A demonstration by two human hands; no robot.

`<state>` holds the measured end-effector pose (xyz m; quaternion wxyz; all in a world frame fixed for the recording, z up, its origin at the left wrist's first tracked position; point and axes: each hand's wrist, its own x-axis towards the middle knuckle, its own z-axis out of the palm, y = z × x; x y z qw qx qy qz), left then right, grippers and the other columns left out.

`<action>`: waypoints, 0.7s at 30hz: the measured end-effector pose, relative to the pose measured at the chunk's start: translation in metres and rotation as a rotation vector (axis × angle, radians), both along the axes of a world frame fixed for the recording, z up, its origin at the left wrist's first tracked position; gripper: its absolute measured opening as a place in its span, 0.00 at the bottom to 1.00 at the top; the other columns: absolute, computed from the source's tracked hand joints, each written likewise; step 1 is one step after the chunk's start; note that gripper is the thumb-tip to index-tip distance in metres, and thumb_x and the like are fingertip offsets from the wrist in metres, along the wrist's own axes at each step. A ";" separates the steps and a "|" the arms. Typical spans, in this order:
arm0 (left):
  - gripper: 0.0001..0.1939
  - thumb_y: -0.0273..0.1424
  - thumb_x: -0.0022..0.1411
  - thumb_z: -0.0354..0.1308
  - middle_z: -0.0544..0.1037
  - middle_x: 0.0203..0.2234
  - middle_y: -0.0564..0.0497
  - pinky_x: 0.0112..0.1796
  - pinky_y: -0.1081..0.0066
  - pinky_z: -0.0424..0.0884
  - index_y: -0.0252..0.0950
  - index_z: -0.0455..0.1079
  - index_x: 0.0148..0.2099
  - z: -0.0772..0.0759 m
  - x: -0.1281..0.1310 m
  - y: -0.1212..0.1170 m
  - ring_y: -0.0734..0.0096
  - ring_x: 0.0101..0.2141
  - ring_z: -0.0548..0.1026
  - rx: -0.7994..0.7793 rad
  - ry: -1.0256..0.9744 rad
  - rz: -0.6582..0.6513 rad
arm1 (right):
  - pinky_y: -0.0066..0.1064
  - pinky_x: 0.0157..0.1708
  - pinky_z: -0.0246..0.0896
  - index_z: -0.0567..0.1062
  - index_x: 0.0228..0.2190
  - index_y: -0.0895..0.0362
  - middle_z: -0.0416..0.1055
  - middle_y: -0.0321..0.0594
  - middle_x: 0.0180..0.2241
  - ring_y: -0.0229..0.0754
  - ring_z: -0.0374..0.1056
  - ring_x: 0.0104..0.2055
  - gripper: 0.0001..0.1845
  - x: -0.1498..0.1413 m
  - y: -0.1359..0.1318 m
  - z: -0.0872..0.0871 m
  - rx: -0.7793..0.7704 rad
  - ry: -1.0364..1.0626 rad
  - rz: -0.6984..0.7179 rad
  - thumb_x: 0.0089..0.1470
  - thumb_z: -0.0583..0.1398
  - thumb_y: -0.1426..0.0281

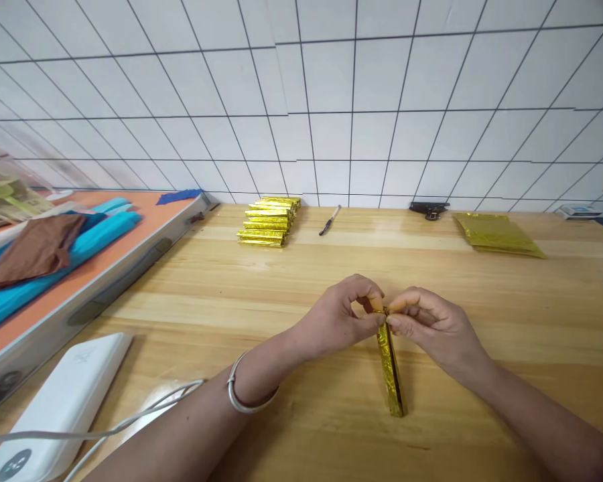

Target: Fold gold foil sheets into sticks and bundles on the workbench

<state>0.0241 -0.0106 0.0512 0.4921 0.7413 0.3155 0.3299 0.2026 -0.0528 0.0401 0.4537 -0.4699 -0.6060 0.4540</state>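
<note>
A long narrow folded strip of gold foil paper (390,371) lies on the wooden table (482,294), pointing away from me. My left hand (339,314) and my right hand (432,321) meet at its far end, each pinching that end between thumb and fingertips. A silver bangle (241,395) circles my left wrist. Farther back on the left stands a stack of finished gold folded strips (269,222). A pile of flat gold foil sheets (497,233) lies at the back right.
A black pen (330,219) and a black clip (429,209) lie near the tiled wall. A white power bank (63,402) with a white cable (130,418) sits at front left. An orange-topped bench (105,258) holds blue and brown cloth.
</note>
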 end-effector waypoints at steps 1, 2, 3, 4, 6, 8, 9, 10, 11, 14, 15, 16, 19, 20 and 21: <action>0.03 0.25 0.53 0.57 0.70 0.33 0.50 0.29 0.78 0.63 0.32 0.66 0.32 -0.002 0.000 0.000 0.77 0.31 0.67 -0.020 -0.008 -0.014 | 0.28 0.29 0.65 0.71 0.30 0.55 0.69 0.36 0.27 0.36 0.66 0.28 0.08 -0.001 0.000 0.001 0.004 -0.008 -0.007 0.48 0.62 0.65; 0.03 0.25 0.54 0.57 0.70 0.33 0.50 0.29 0.78 0.64 0.32 0.65 0.32 -0.003 0.000 0.000 0.77 0.31 0.67 -0.044 -0.019 -0.029 | 0.28 0.29 0.66 0.70 0.30 0.55 0.69 0.36 0.27 0.36 0.66 0.28 0.08 -0.002 0.000 0.001 0.010 -0.016 -0.013 0.48 0.62 0.64; 0.03 0.25 0.54 0.57 0.71 0.33 0.50 0.30 0.78 0.64 0.32 0.65 0.33 -0.004 0.001 0.000 0.77 0.31 0.68 -0.073 -0.034 -0.043 | 0.28 0.29 0.66 0.70 0.29 0.55 0.68 0.36 0.27 0.36 0.66 0.28 0.09 -0.002 -0.001 0.001 0.016 -0.023 -0.019 0.48 0.62 0.64; 0.03 0.26 0.55 0.56 0.71 0.32 0.50 0.30 0.78 0.64 0.32 0.64 0.33 -0.004 0.001 0.000 0.77 0.31 0.68 -0.102 -0.054 -0.053 | 0.28 0.29 0.66 0.69 0.30 0.55 0.68 0.36 0.27 0.36 0.66 0.29 0.08 -0.003 -0.001 0.001 0.025 -0.027 -0.028 0.48 0.62 0.64; 0.04 0.27 0.56 0.55 0.71 0.33 0.49 0.30 0.77 0.66 0.32 0.63 0.33 -0.003 0.001 0.000 0.77 0.31 0.68 -0.129 -0.099 -0.050 | 0.29 0.30 0.65 0.69 0.31 0.55 0.68 0.36 0.28 0.36 0.66 0.30 0.08 -0.002 -0.001 0.001 0.059 -0.045 -0.057 0.48 0.62 0.65; 0.04 0.27 0.57 0.55 0.70 0.36 0.48 0.33 0.75 0.67 0.32 0.62 0.33 -0.001 0.000 -0.001 0.77 0.32 0.69 -0.088 -0.155 -0.016 | 0.30 0.32 0.65 0.69 0.32 0.55 0.68 0.36 0.30 0.37 0.65 0.31 0.09 0.000 -0.001 0.001 0.099 -0.107 -0.096 0.48 0.62 0.66; 0.04 0.26 0.57 0.55 0.70 0.37 0.48 0.34 0.74 0.68 0.32 0.62 0.33 0.000 0.000 -0.001 0.76 0.33 0.69 -0.052 -0.185 0.000 | 0.30 0.34 0.65 0.69 0.33 0.54 0.68 0.36 0.31 0.37 0.65 0.32 0.10 0.001 -0.001 0.001 0.113 -0.153 -0.110 0.48 0.62 0.66; 0.04 0.26 0.58 0.55 0.70 0.37 0.48 0.36 0.73 0.68 0.32 0.61 0.33 0.001 0.000 -0.001 0.76 0.34 0.69 -0.014 -0.214 0.012 | 0.31 0.35 0.64 0.69 0.35 0.54 0.69 0.37 0.33 0.37 0.65 0.33 0.11 0.001 -0.001 0.001 0.122 -0.203 -0.120 0.48 0.62 0.66; 0.04 0.25 0.58 0.55 0.69 0.37 0.48 0.37 0.73 0.68 0.32 0.61 0.33 0.002 0.000 -0.001 0.75 0.35 0.69 0.016 -0.240 0.022 | 0.31 0.36 0.64 0.69 0.36 0.53 0.69 0.37 0.34 0.37 0.65 0.34 0.12 0.002 -0.001 0.001 0.125 -0.251 -0.125 0.48 0.62 0.66; 0.04 0.24 0.57 0.55 0.69 0.36 0.49 0.38 0.71 0.69 0.33 0.62 0.36 0.004 0.001 -0.004 0.75 0.36 0.69 0.072 -0.269 0.055 | 0.30 0.38 0.62 0.69 0.38 0.52 0.69 0.35 0.35 0.38 0.65 0.36 0.12 0.002 -0.002 0.001 0.157 -0.352 -0.127 0.49 0.61 0.68; 0.06 0.23 0.57 0.55 0.69 0.35 0.49 0.38 0.71 0.69 0.33 0.63 0.38 0.004 0.002 -0.005 0.74 0.36 0.69 0.091 -0.269 0.068 | 0.29 0.37 0.62 0.69 0.38 0.52 0.69 0.35 0.34 0.37 0.65 0.36 0.11 0.001 -0.002 0.001 0.181 -0.372 -0.126 0.50 0.60 0.68; 0.07 0.23 0.56 0.55 0.69 0.35 0.49 0.38 0.71 0.70 0.32 0.63 0.39 0.004 0.003 -0.006 0.74 0.36 0.69 0.107 -0.268 0.078 | 0.29 0.37 0.62 0.70 0.37 0.52 0.69 0.35 0.33 0.37 0.65 0.35 0.09 0.001 -0.003 0.001 0.209 -0.386 -0.122 0.50 0.60 0.69; 0.12 0.23 0.55 0.57 0.69 0.36 0.48 0.38 0.70 0.70 0.32 0.64 0.43 0.002 0.004 -0.007 0.72 0.37 0.70 0.100 -0.284 0.084 | 0.27 0.35 0.61 0.69 0.35 0.53 0.68 0.34 0.32 0.36 0.64 0.34 0.06 0.000 -0.004 0.001 0.287 -0.403 -0.116 0.52 0.58 0.70; 0.13 0.24 0.54 0.58 0.69 0.37 0.47 0.38 0.69 0.70 0.33 0.64 0.44 0.001 0.004 -0.007 0.72 0.37 0.70 0.079 -0.293 0.079 | 0.27 0.34 0.61 0.69 0.35 0.53 0.68 0.34 0.31 0.36 0.64 0.33 0.05 0.000 -0.004 0.001 0.304 -0.406 -0.117 0.52 0.59 0.69; 0.15 0.24 0.54 0.59 0.69 0.37 0.47 0.39 0.68 0.70 0.33 0.65 0.45 -0.001 0.005 -0.007 0.71 0.38 0.70 0.055 -0.304 0.070 | 0.27 0.34 0.61 0.69 0.34 0.53 0.68 0.34 0.31 0.36 0.64 0.33 0.05 0.000 -0.004 0.001 0.317 -0.407 -0.119 0.52 0.59 0.69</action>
